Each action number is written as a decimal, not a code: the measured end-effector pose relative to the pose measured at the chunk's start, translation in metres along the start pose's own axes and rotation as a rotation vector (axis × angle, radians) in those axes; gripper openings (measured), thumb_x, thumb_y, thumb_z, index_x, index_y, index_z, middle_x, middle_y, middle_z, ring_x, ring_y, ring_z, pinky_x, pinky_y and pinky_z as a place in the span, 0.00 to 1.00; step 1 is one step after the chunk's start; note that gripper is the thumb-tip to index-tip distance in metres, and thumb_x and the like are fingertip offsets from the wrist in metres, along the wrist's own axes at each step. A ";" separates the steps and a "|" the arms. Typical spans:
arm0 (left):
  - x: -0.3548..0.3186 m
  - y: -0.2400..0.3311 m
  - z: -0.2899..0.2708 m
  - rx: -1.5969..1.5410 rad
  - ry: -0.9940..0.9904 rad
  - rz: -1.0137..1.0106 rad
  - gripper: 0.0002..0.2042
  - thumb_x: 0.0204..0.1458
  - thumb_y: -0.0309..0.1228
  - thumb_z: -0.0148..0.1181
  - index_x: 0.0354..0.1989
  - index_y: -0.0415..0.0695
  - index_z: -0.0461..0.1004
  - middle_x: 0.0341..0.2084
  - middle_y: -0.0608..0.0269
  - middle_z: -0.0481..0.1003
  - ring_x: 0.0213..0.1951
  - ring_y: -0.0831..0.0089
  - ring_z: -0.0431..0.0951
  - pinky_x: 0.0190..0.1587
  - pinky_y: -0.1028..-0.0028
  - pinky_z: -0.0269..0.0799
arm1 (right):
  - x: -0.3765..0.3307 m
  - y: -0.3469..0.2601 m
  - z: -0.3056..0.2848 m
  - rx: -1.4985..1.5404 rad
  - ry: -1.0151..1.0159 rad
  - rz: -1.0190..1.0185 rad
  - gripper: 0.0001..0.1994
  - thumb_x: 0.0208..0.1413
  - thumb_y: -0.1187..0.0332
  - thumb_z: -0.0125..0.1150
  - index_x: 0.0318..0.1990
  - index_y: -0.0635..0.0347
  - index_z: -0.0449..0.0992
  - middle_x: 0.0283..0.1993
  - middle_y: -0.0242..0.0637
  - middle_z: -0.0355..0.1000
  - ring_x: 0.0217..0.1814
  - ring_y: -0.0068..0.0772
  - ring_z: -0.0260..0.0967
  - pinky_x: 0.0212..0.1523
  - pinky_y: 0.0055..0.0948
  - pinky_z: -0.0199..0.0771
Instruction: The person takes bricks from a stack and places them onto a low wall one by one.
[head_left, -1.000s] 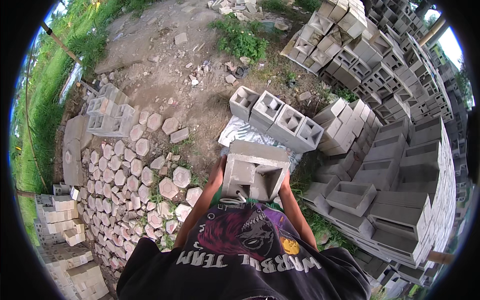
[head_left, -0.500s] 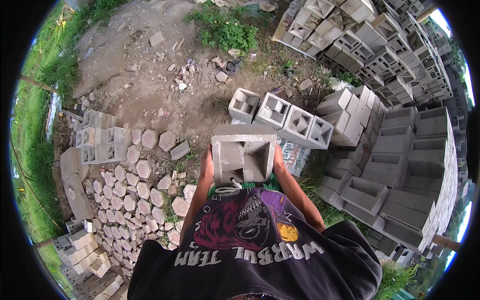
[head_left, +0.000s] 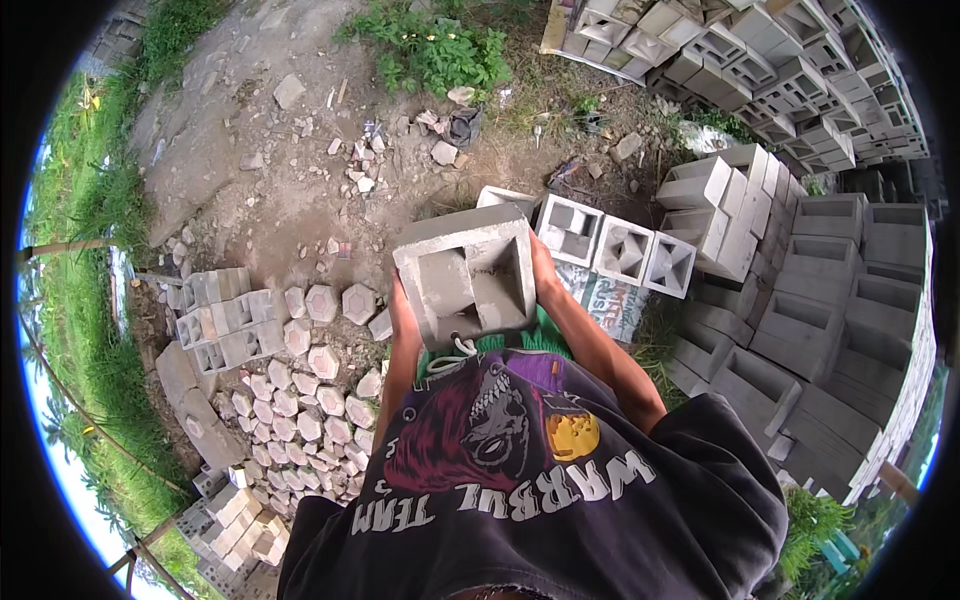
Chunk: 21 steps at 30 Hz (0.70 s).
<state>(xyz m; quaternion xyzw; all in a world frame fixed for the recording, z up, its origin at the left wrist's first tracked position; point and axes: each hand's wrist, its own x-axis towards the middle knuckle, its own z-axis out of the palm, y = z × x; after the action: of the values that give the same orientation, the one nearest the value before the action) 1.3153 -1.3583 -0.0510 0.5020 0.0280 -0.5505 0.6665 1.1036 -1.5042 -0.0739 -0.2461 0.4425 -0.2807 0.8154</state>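
Held block (head_left: 468, 275) has shifted, partly hiding another hollow block (head_left: 509, 195).

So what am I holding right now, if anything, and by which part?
A grey hollow concrete block, by its two opposite outer sides: left hand on one, right hand on the other.

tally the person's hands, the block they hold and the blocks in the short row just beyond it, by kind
Hands: 2 (left hand, right hand)
Held block: 1
Row blocks: 4, one partly hidden
Total: 7
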 end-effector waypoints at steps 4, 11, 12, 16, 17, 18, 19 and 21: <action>0.021 0.017 0.050 0.092 -0.057 -0.060 0.28 0.62 0.53 0.35 0.58 0.43 0.64 0.49 0.58 0.71 0.48 0.65 0.73 0.51 0.65 0.68 | -0.003 -0.029 0.005 0.134 0.112 0.029 0.28 0.62 0.44 0.43 0.53 0.61 0.71 0.44 0.33 0.72 0.42 0.24 0.69 0.44 0.25 0.71; 0.081 -0.003 0.051 0.417 -0.028 -0.289 0.27 0.60 0.53 0.41 0.54 0.41 0.68 0.45 0.62 0.72 0.45 0.74 0.72 0.48 0.72 0.68 | -0.008 0.015 -0.038 0.329 0.396 0.039 0.28 0.63 0.47 0.41 0.55 0.63 0.69 0.47 0.36 0.71 0.45 0.26 0.68 0.47 0.30 0.70; 0.089 -0.007 0.049 0.432 -0.020 -0.331 0.27 0.60 0.53 0.42 0.53 0.41 0.69 0.45 0.63 0.72 0.44 0.74 0.72 0.48 0.73 0.68 | -0.009 0.020 -0.038 0.343 0.449 0.044 0.28 0.64 0.47 0.39 0.56 0.63 0.68 0.47 0.36 0.71 0.46 0.27 0.68 0.48 0.30 0.70; 0.126 -0.022 0.055 0.432 0.043 -0.507 0.27 0.59 0.53 0.45 0.50 0.40 0.71 0.40 0.63 0.74 0.39 0.75 0.73 0.44 0.73 0.70 | -0.007 0.029 -0.030 0.396 0.584 -0.001 0.29 0.65 0.47 0.35 0.58 0.64 0.65 0.52 0.38 0.69 0.51 0.29 0.66 0.54 0.32 0.65; 0.138 -0.028 0.046 0.433 0.071 -0.559 0.27 0.59 0.54 0.45 0.48 0.39 0.71 0.38 0.62 0.74 0.38 0.75 0.73 0.42 0.73 0.71 | -0.001 0.039 -0.031 0.437 0.572 -0.017 0.28 0.65 0.48 0.35 0.57 0.64 0.65 0.53 0.38 0.68 0.52 0.29 0.65 0.55 0.32 0.64; 0.154 -0.030 0.052 0.438 0.110 -0.614 0.27 0.58 0.54 0.46 0.46 0.39 0.72 0.36 0.62 0.75 0.36 0.74 0.74 0.40 0.72 0.72 | 0.011 0.047 -0.034 0.459 0.619 0.006 0.28 0.65 0.49 0.35 0.57 0.64 0.66 0.53 0.38 0.68 0.52 0.29 0.65 0.56 0.33 0.64; 0.161 -0.027 0.055 0.437 0.158 -0.669 0.27 0.57 0.54 0.47 0.44 0.38 0.73 0.34 0.62 0.75 0.34 0.74 0.74 0.38 0.71 0.72 | 0.017 0.057 -0.031 0.476 0.664 0.038 0.28 0.65 0.49 0.35 0.57 0.64 0.66 0.53 0.38 0.68 0.52 0.29 0.65 0.56 0.33 0.64; 0.200 -0.045 0.032 0.485 0.250 -0.658 0.26 0.57 0.53 0.49 0.40 0.37 0.74 0.30 0.61 0.75 0.29 0.74 0.73 0.34 0.71 0.71 | 0.046 0.074 -0.039 0.476 0.664 0.052 0.27 0.65 0.49 0.36 0.56 0.64 0.67 0.53 0.38 0.69 0.52 0.29 0.65 0.56 0.32 0.63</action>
<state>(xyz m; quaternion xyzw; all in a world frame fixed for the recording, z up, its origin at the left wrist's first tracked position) 1.3430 -1.5170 -0.1823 0.6713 0.1369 -0.6593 0.3096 1.1089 -1.4879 -0.1683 0.0645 0.6104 -0.4188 0.6692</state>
